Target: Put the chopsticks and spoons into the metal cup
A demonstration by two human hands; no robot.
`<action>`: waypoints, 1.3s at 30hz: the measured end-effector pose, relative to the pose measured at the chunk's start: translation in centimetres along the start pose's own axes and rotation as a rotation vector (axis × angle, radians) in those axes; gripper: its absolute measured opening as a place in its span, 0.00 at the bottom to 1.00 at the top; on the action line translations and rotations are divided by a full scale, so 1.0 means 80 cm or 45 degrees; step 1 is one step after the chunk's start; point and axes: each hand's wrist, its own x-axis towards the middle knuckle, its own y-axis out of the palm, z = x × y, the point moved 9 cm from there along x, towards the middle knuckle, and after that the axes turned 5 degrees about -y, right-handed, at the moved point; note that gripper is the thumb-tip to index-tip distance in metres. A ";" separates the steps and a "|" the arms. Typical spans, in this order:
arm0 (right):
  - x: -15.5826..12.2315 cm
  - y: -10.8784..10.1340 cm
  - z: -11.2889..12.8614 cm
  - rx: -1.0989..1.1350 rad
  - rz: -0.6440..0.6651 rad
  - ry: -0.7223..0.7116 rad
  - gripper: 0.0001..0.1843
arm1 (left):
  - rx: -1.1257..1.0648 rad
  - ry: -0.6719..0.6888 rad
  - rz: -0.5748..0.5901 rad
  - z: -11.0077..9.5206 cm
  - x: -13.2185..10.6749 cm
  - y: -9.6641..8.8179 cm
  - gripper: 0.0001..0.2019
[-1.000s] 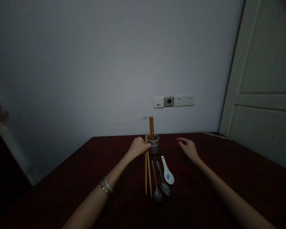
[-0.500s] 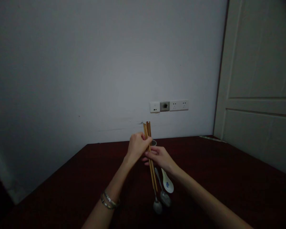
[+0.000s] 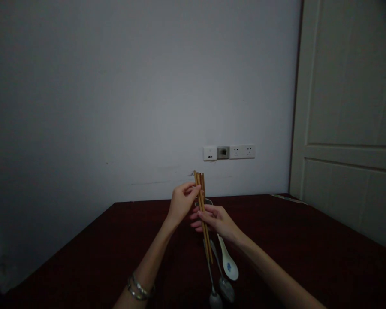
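A pair of wooden chopsticks (image 3: 207, 244) is held above the dark red table (image 3: 309, 249), tilted nearly upright. My left hand (image 3: 180, 204) pinches them near their upper end. My right hand (image 3: 214, 219) grips them lower down. Behind the hands stands a small metal cup (image 3: 208, 201), mostly hidden, with more chopsticks (image 3: 202, 180) sticking up from it. Below the hands lie two metal spoons (image 3: 223, 287) and a white ceramic spoon (image 3: 229, 265) with a blue mark.
A white wall with a row of sockets (image 3: 229, 152) rises behind the table. A pale door (image 3: 350, 120) stands at the right. A thin strip (image 3: 286, 198) lies at the table's far right edge. My left wrist wears metal bracelets (image 3: 137, 289).
My left hand has lifted the chopsticks off the table. My right hand came in from the right and took hold of them. The view has tilted upward a little.
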 end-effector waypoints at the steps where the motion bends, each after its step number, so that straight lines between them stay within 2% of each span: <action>1: -0.001 0.002 -0.001 0.007 0.012 0.009 0.23 | -0.120 -0.049 0.050 0.003 0.001 0.000 0.17; 3: -0.003 0.008 -0.006 0.027 0.048 0.030 0.22 | -0.254 -0.117 0.137 0.006 0.002 0.001 0.18; 6: -0.005 0.013 -0.015 0.038 0.080 0.062 0.21 | -0.260 -0.144 0.213 0.005 0.002 -0.002 0.17; 10: 0.001 0.001 -0.008 -0.180 0.064 0.102 0.25 | -0.204 -0.117 0.244 0.001 -0.001 -0.006 0.15; 12: 0.009 -0.018 0.018 -0.345 -0.013 0.030 0.26 | -0.178 -0.091 0.265 -0.001 -0.002 -0.006 0.14; 14: 0.015 -0.044 0.058 -0.456 -0.185 -0.129 0.25 | -0.150 -0.067 0.286 -0.004 -0.002 -0.006 0.13; 16: 0.019 -0.059 0.097 -0.490 -0.284 -0.298 0.23 | -0.129 -0.061 0.295 -0.005 -0.003 -0.005 0.13; 18: 0.021 -0.059 0.124 -0.517 -0.287 -0.434 0.22 | -0.126 -0.059 0.309 -0.005 -0.004 -0.003 0.13; 20: 0.023 -0.048 0.136 -0.564 -0.239 -0.523 0.22 | -0.129 -0.049 0.341 -0.006 -0.006 0.002 0.13; 25: 0.025 -0.029 0.132 -0.641 -0.179 -0.636 0.19 | -0.073 -0.035 0.379 -0.006 -0.009 0.015 0.14; 39: 0.022 -0.042 0.134 -0.766 -0.252 -0.668 0.12 | -0.054 -0.137 0.471 0.012 -0.012 0.033 0.13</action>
